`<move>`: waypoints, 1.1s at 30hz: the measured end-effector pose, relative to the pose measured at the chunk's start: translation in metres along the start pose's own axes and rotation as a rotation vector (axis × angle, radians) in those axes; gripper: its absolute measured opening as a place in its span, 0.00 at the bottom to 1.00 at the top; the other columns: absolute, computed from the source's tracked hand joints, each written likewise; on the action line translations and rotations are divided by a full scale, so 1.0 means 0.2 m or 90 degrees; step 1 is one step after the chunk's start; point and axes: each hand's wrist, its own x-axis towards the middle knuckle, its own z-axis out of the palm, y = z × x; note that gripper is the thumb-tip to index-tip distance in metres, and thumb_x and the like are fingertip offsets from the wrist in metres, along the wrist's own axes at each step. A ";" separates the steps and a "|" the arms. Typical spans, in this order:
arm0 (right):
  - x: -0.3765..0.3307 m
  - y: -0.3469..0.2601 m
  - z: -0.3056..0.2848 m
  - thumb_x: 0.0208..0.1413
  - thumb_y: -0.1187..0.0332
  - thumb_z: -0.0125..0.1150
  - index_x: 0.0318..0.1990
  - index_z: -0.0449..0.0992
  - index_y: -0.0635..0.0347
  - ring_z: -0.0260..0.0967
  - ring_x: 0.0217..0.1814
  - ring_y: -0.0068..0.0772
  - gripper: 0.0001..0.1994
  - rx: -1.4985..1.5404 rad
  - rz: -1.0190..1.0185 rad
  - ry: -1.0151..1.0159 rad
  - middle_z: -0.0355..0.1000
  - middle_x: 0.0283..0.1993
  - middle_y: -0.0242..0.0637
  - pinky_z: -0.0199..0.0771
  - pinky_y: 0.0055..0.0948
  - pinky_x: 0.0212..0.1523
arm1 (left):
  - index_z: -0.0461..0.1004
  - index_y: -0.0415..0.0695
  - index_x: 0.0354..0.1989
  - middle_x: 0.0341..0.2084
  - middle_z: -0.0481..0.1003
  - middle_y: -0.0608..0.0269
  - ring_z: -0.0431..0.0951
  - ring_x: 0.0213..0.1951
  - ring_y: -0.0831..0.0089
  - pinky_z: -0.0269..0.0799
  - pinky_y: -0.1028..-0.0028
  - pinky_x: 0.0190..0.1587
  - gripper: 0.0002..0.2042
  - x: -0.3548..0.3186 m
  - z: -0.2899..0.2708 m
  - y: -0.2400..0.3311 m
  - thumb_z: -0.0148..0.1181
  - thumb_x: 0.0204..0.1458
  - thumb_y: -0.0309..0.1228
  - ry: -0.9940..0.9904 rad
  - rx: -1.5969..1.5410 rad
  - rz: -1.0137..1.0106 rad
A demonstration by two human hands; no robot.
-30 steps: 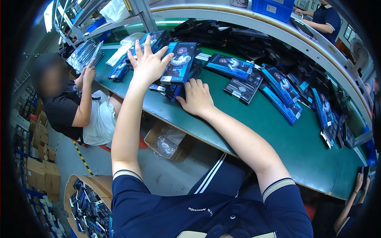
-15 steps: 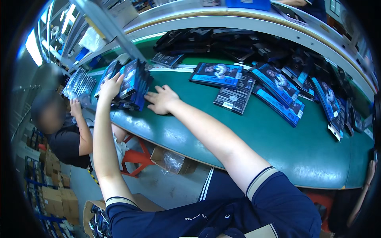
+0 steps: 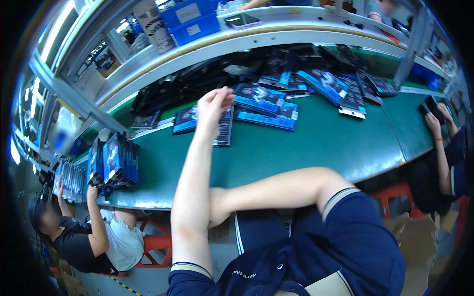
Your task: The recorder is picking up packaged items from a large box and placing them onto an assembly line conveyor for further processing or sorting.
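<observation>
My left hand (image 3: 215, 104) reaches across the green table to a spread of flat blue-and-black boxes. Its fingers are curled together beside the left end of one flat box (image 3: 259, 96); whether anything is between them is hidden. A darker box (image 3: 225, 129) lies partly behind my left wrist. Bent in close to my body, my right hand (image 3: 218, 206) is smeared by motion, its fingers hidden behind my left forearm. At the left, a stack of upright blue boxes (image 3: 120, 159) stands apart from both hands.
Dark packages (image 3: 197, 81) heap along the back, under a shelf holding blue bins (image 3: 190, 22) and a phone (image 3: 243, 20). A person (image 3: 94, 232) sits at the left by silvery packets (image 3: 71, 180). Another person's hands (image 3: 437, 117) hold a dark item at the far right.
Both hands have left the upright stack. My left hand has moved right to the loose boxes, and my right hand has drawn back toward my body. The view has swung right.
</observation>
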 end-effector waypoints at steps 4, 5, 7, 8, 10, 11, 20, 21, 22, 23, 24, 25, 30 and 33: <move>-0.44 -0.04 -0.31 0.37 0.69 0.61 0.26 0.77 0.61 0.72 0.32 0.50 0.07 -0.093 -0.049 0.082 0.74 0.28 0.44 0.73 0.41 0.32 | 0.76 0.41 0.42 0.32 0.77 0.62 0.78 0.43 0.64 0.72 0.63 0.51 0.13 0.11 0.47 -0.01 0.55 0.61 0.39 -0.162 -0.446 -0.105; -0.54 -0.11 -0.37 0.36 0.69 0.61 0.22 0.75 0.61 0.71 0.28 0.48 0.05 -0.094 -0.021 0.108 0.73 0.24 0.42 0.71 0.38 0.28 | 0.76 0.41 0.42 0.32 0.77 0.61 0.77 0.43 0.63 0.72 0.61 0.51 0.13 0.13 0.57 0.00 0.54 0.61 0.39 -0.171 -0.542 -0.129; -0.71 -0.21 -0.41 0.39 0.72 0.60 0.16 0.71 0.61 0.69 0.22 0.44 0.06 -0.155 0.007 0.365 0.69 0.18 0.39 0.68 0.33 0.24 | 0.76 0.41 0.42 0.33 0.77 0.61 0.77 0.42 0.63 0.73 0.61 0.50 0.13 0.14 0.72 -0.06 0.53 0.61 0.38 -0.182 -0.648 -0.140; -0.77 -0.23 -0.38 0.40 0.73 0.61 0.20 0.72 0.61 0.70 0.26 0.44 0.04 -0.194 0.083 0.518 0.71 0.23 0.40 0.69 0.35 0.28 | 0.76 0.41 0.42 0.35 0.77 0.60 0.77 0.42 0.63 0.72 0.60 0.49 0.14 0.13 0.81 -0.15 0.52 0.60 0.39 -0.183 -0.687 -0.159; -0.86 -0.28 -0.36 0.42 0.75 0.63 0.30 0.75 0.62 0.71 0.36 0.46 0.06 -0.322 0.268 0.730 0.73 0.33 0.43 0.70 0.38 0.38 | 0.75 0.42 0.45 0.36 0.76 0.58 0.77 0.42 0.60 0.71 0.58 0.48 0.19 0.07 0.99 -0.30 0.49 0.60 0.45 -0.198 -0.777 -0.261; -0.89 -0.31 -0.38 0.43 0.75 0.65 0.37 0.76 0.63 0.71 0.43 0.48 0.11 -0.413 0.374 0.786 0.74 0.40 0.45 0.70 0.40 0.44 | 0.74 0.42 0.46 0.38 0.76 0.56 0.76 0.42 0.59 0.71 0.58 0.48 0.21 0.03 1.06 -0.35 0.47 0.60 0.47 -0.204 -0.811 -0.325; -0.94 -0.52 -0.32 0.53 0.62 0.63 0.61 0.66 0.66 0.59 0.69 0.53 0.29 -0.276 0.308 0.338 0.63 0.65 0.52 0.55 0.52 0.68 | 0.69 0.39 0.51 0.43 0.73 0.50 0.74 0.46 0.56 0.69 0.57 0.50 0.27 -0.10 1.18 -0.44 0.46 0.59 0.53 -0.227 -0.684 -0.343; -0.96 -0.48 -0.35 0.54 0.62 0.62 0.62 0.65 0.67 0.58 0.70 0.53 0.30 -0.330 0.373 0.369 0.63 0.66 0.53 0.55 0.53 0.68 | 0.69 0.39 0.52 0.44 0.73 0.50 0.74 0.46 0.56 0.69 0.56 0.50 0.28 -0.10 1.16 -0.44 0.45 0.59 0.53 -0.213 -0.688 -0.349; -1.00 -0.42 -0.37 0.52 0.62 0.64 0.62 0.65 0.68 0.58 0.70 0.56 0.31 -0.358 0.410 0.395 0.62 0.66 0.54 0.55 0.53 0.68 | 0.69 0.39 0.52 0.44 0.73 0.50 0.74 0.46 0.56 0.69 0.56 0.50 0.28 -0.10 1.16 -0.44 0.45 0.59 0.53 -0.205 -0.692 -0.350; -1.01 -0.39 -0.38 0.49 0.63 0.66 0.62 0.65 0.69 0.57 0.70 0.60 0.33 -0.386 0.446 0.420 0.62 0.66 0.54 0.55 0.53 0.68 | 0.68 0.38 0.53 0.44 0.72 0.49 0.73 0.47 0.55 0.69 0.55 0.51 0.28 -0.10 1.16 -0.45 0.44 0.60 0.53 -0.202 -0.695 -0.350; -0.99 -0.44 -0.32 0.49 0.62 0.67 0.61 0.65 0.69 0.57 0.70 0.60 0.34 -0.313 0.413 0.424 0.62 0.66 0.55 0.55 0.52 0.68 | 0.67 0.38 0.54 0.45 0.71 0.48 0.73 0.47 0.55 0.68 0.55 0.51 0.28 -0.11 1.16 -0.45 0.44 0.60 0.53 -0.198 -0.698 -0.351; -0.94 -0.54 -0.26 0.48 0.60 0.67 0.61 0.65 0.69 0.56 0.70 0.60 0.34 -0.248 0.387 0.431 0.62 0.66 0.55 0.56 0.51 0.68 | 0.67 0.38 0.54 0.45 0.71 0.48 0.73 0.47 0.55 0.68 0.55 0.51 0.28 -0.10 1.18 -0.44 0.44 0.60 0.53 -0.200 -0.702 -0.356; -0.93 -0.50 -0.36 0.55 0.62 0.60 0.65 0.63 0.65 0.52 0.73 0.56 0.31 -0.307 0.417 0.311 0.58 0.69 0.54 0.50 0.52 0.70 | 0.64 0.36 0.55 0.46 0.70 0.47 0.72 0.48 0.54 0.68 0.52 0.53 0.26 -0.08 1.15 -0.50 0.38 0.64 0.50 -0.216 -0.678 -0.361; -0.95 -0.40 -0.31 0.55 0.63 0.60 0.64 0.60 0.72 0.53 0.71 0.63 0.32 -0.351 0.459 0.437 0.55 0.69 0.61 0.52 0.50 0.70 | 0.61 0.36 0.58 0.46 0.70 0.47 0.72 0.48 0.53 0.68 0.52 0.54 0.26 -0.08 1.15 -0.50 0.36 0.65 0.48 -0.204 -0.674 -0.345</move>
